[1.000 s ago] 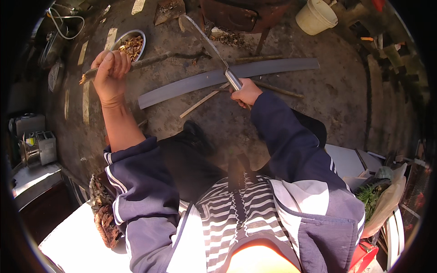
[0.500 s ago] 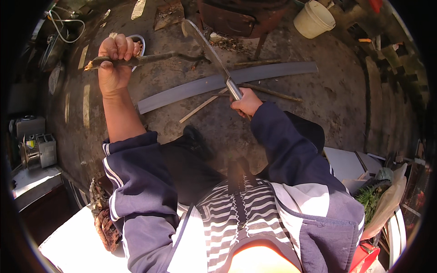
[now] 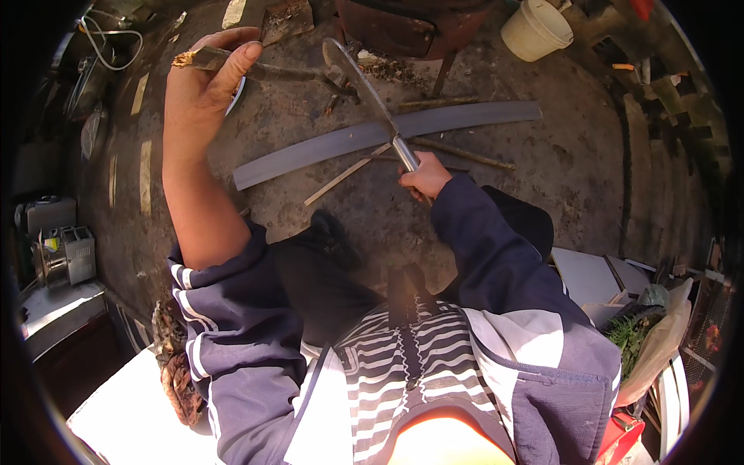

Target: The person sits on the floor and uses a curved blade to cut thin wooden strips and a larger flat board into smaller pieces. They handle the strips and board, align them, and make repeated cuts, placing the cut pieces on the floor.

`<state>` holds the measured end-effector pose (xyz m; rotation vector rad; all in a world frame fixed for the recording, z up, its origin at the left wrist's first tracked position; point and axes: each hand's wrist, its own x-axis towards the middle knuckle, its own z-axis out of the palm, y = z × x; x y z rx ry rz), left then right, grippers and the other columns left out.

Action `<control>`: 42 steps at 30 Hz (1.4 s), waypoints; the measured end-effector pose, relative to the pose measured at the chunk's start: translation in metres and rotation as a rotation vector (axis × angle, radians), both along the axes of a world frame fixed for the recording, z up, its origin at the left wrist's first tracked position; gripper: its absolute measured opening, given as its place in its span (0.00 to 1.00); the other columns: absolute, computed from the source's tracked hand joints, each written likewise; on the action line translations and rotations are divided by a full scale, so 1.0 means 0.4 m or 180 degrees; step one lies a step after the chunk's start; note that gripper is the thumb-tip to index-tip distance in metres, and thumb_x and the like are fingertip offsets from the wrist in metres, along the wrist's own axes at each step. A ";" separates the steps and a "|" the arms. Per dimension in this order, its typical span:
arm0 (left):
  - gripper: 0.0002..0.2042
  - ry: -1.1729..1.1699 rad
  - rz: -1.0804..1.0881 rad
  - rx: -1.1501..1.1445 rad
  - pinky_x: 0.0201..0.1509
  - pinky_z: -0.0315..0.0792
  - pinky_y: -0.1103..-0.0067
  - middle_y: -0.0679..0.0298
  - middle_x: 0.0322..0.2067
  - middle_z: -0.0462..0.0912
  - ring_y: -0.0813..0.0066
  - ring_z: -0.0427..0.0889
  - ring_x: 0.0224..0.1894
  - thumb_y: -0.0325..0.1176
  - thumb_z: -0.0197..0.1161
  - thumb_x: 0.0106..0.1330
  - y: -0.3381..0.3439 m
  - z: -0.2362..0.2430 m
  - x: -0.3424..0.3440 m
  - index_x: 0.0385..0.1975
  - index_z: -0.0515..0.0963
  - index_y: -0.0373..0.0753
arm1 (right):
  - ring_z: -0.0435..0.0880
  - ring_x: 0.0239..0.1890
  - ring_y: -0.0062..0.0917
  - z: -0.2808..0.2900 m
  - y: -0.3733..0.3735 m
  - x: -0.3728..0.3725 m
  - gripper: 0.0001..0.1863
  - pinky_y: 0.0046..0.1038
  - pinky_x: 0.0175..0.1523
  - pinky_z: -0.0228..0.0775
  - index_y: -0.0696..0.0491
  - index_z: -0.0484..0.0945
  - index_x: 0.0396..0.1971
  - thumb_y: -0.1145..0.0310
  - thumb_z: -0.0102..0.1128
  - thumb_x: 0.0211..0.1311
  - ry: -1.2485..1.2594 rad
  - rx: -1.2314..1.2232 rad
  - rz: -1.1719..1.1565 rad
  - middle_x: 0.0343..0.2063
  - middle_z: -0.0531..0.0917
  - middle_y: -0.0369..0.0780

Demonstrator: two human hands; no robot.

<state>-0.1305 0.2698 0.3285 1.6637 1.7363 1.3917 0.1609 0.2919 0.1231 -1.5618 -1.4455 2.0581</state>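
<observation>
My left hand is raised at upper left, gripping a crooked branch near its pale broken end. My right hand grips the steel handle of a long blade with a hooked tip, which points away from me close to the branch's far end; whether they touch I cannot tell. Under the blade a long grey strip lies on the ground, with a thin wooden slat and a stick nearby. A metal bowl is mostly hidden behind my left hand.
A rusty metal vessel on legs stands ahead, a white bucket to its right. A small machine is at left. A bright white surface is beside me at lower left; boards and a bag of greens are at right.
My left hand has moved up and away from me with the branch, turning so the thumb lies over it. My right hand and the blade have shifted slightly to the right.
</observation>
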 end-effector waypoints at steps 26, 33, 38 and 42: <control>0.20 -0.2267 0.1134 0.1650 0.16 0.51 0.80 0.70 0.08 0.55 0.79 0.54 0.10 0.38 0.51 0.66 -0.052 -0.187 -0.025 0.12 0.57 0.42 | 0.79 0.29 0.36 -0.243 0.005 -0.113 0.25 0.36 0.34 0.68 0.62 0.72 0.47 0.70 0.61 0.46 -0.1145 0.0317 0.1091 0.28 0.78 0.49; 0.18 -0.1987 0.0731 0.1439 0.14 0.54 0.83 0.70 0.10 0.64 0.86 0.60 0.12 0.37 0.61 0.62 -0.002 -0.180 0.054 0.13 0.67 0.36 | 0.77 0.18 0.28 -0.301 -0.084 -0.174 0.23 0.30 0.24 0.68 0.65 0.71 0.44 0.71 0.60 0.47 -0.1128 -0.0212 0.0998 0.21 0.77 0.48; 0.17 -0.0724 0.0533 0.0588 0.18 0.59 0.80 0.60 0.09 0.60 0.77 0.54 0.15 0.33 0.63 0.58 0.069 -0.354 0.192 0.12 0.66 0.33 | 0.79 0.19 0.30 -0.376 -0.125 -0.159 0.11 0.30 0.26 0.70 0.66 0.78 0.23 0.71 0.61 0.47 -0.1495 -0.0668 0.1615 0.19 0.80 0.47; 0.15 0.0205 -0.0775 0.0150 0.21 0.67 0.71 0.55 0.14 0.73 0.55 0.72 0.17 0.38 0.62 0.56 0.025 -0.464 0.416 0.13 0.71 0.38 | 0.79 0.19 0.29 -0.437 -0.202 -0.179 0.10 0.30 0.26 0.70 0.64 0.78 0.22 0.71 0.62 0.46 -0.1201 -0.1188 0.1229 0.19 0.80 0.46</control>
